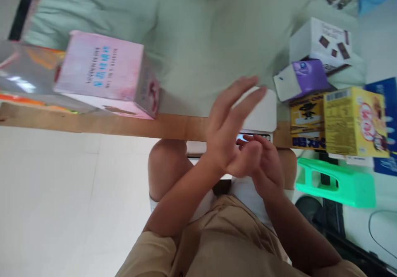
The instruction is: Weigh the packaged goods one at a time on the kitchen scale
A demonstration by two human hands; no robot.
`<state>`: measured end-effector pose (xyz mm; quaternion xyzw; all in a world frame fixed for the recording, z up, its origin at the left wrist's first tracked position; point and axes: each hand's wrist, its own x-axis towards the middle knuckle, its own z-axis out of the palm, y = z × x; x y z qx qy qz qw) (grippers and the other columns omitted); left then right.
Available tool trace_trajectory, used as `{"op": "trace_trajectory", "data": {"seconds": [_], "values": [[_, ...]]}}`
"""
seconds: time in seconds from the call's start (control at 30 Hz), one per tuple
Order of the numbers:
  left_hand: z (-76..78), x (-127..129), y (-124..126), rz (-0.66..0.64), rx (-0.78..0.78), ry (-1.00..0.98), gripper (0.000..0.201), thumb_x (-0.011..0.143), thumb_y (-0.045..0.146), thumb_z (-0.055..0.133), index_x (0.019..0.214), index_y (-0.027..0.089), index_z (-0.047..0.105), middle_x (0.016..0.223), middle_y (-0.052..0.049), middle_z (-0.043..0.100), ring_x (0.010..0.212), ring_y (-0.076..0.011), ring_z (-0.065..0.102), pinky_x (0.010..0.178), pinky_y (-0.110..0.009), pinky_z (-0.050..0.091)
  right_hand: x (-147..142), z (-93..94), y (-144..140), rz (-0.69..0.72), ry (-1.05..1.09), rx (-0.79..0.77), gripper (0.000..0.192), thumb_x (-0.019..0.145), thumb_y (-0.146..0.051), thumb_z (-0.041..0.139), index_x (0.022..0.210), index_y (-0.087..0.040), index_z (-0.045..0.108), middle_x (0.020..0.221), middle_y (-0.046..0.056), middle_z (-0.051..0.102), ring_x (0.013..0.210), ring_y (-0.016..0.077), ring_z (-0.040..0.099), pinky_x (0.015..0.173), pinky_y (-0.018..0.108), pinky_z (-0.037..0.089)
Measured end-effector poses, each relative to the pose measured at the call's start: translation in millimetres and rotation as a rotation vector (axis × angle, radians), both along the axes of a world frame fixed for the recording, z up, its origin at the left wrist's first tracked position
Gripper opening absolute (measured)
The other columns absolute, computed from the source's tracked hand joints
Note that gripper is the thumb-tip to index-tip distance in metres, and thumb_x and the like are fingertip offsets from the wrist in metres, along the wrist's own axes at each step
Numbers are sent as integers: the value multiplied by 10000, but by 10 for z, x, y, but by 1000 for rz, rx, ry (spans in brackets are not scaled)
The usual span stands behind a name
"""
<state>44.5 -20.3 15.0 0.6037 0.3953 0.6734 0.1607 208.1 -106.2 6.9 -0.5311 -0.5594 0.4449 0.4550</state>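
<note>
A small white scale (263, 113) sits at the table's near edge, its lit display (259, 137) facing me. My left hand (228, 124) hovers over the scale's platform with fingers spread and holds nothing. My right hand (265, 163) is just below it, touching the left wrist, fingers bent with the tips at the scale's front panel beside the display. It holds nothing. The picture is blurred by motion.
A pink box (105, 74) and a silvery packet (25, 72) lie left on the green-clothed table (192, 41) with a wooden edge (93, 125). Right of the scale are a purple tissue pack (305, 78), a white box (322, 41), yellow boxes (353, 122) and a green stool (338, 184).
</note>
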Motion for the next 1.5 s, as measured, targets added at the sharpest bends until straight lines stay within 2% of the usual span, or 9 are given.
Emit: {"op": "trace_trajectory", "data": {"seconds": [0.07,0.2,0.37,0.57,0.77,1.0,1.13,1.33,1.5], "values": [[-115,168,60,-54,113,-19,600,1058,606,324,1584,376,500,1501,-93,656,1436,-311,639,1202,-564,567,374,131,-172,-106,-9,61,392,958,-330,759,1343,-311,683,1312,88,774,1181,224,795,1018,415,685],[-285,560,61,-207,103,26,613,1056,605,411,1615,367,494,1499,-129,617,1407,-331,638,1171,-536,556,1043,348,-426,-422,-60,179,273,899,-268,799,1170,-283,762,1079,51,786,952,209,787,883,410,675],[-228,1169,-66,-373,54,139,647,1086,568,397,1601,189,499,1498,-211,594,1427,-317,609,1182,-498,561,1568,353,-427,-742,-21,303,307,800,-238,834,1090,-302,753,1089,22,722,1002,194,737,835,377,633],[-186,1882,-135,-544,10,176,722,1082,629,357,1694,246,349,1653,-208,443,1598,-384,457,1291,-585,470,1798,192,-330,-661,-5,208,441,852,-367,825,1261,-364,662,1682,11,508,1490,253,597,1238,543,512],[-77,2245,-174,-466,-135,126,531,1079,616,460,1521,340,560,1704,-126,281,1619,-400,434,1249,-578,540,1850,128,-256,-527,12,186,449,937,-305,747,1353,-401,607,1782,-15,390,1583,239,528,1331,553,448],[-1,2293,-124,-333,-268,130,302,1115,437,515,1291,271,697,1541,-137,514,1613,-309,448,1156,-429,638,1932,87,-251,-495,59,244,483,931,-251,747,1378,-394,633,1755,-25,443,1567,197,550,1301,442,502],[9,2203,-133,-304,-226,77,284,1105,432,558,1301,288,704,1598,-103,504,1614,-305,456,1208,-450,601,1930,110,-294,-471,39,261,515,938,-240,733,1411,-411,623,1761,-27,429,1559,189,556,1311,454,498],[215,1634,-277,-317,-127,98,216,1073,368,618,1227,291,749,1525,-78,609,1559,-307,536,1242,-500,569,1708,190,-278,-370,42,385,660,951,-280,690,1571,-435,524,1727,-24,472,1625,217,471,1386,505,420],[48,1140,-403,-268,-193,94,274,1054,410,632,1286,293,720,1539,-101,619,1553,-338,534,1128,-496,636,1129,63,-95,-193,131,408,766,984,-399,656,1692,-405,365,1743,18,443,1632,286,462,1398,592,398]]}}
